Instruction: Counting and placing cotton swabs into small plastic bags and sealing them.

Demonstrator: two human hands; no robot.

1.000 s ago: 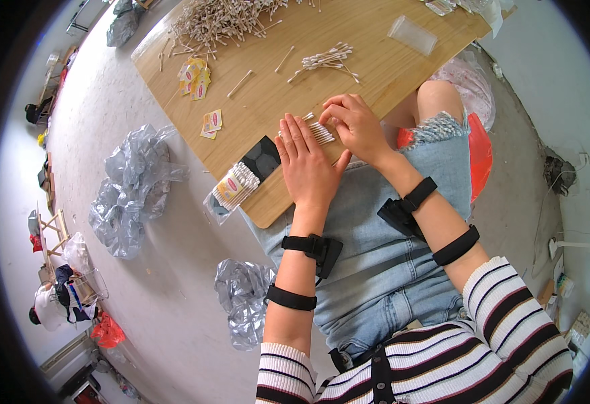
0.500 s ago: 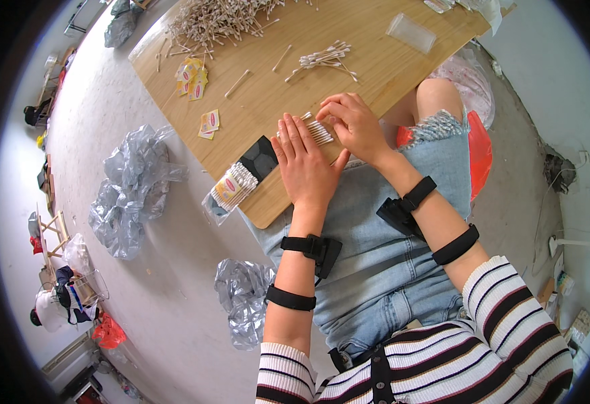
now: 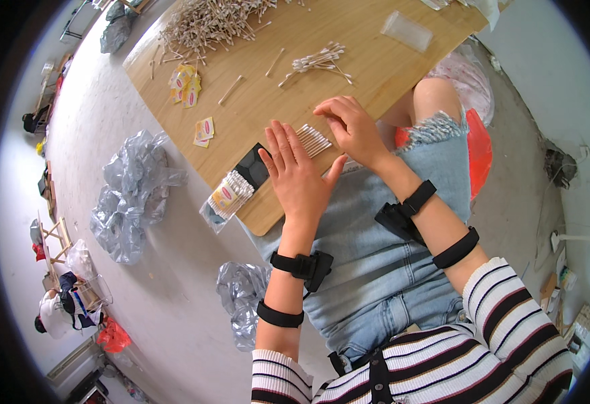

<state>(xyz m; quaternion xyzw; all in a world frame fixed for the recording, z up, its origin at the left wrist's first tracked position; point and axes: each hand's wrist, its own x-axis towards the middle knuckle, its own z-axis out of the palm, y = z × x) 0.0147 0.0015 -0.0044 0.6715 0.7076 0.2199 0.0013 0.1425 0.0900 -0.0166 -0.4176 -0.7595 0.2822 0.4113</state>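
Note:
My left hand (image 3: 295,174) is open, fingers stretched out flat and thumb spread, at the left end of a neat row of cotton swabs (image 3: 315,141). Its fingers partly cover that row. My right hand (image 3: 353,129) hovers at the row's right end, fingers loosely bent with a gap to the thumb and nothing visible in it. Left of my left hand lies a black pad (image 3: 253,165) with a dark pattern. Beside it, at the table's edge, a bundle of cotton swabs with a yellow and white label (image 3: 226,195) rests by a clear plastic bag (image 3: 212,219).
On the wooden table (image 3: 268,219) lie a big heap of swabs (image 3: 211,30), a smaller pile (image 3: 318,62), loose swabs, yellow labels (image 3: 186,86) and clear bags (image 3: 407,31). Grey plastic bags (image 3: 133,195) lie on the floor. Another person's knee (image 3: 436,101) shows at the table's right side.
My left hand has shifted slightly left, uncovering more of the swab row. My right hand stays nearly in place, with its fingers still bent.

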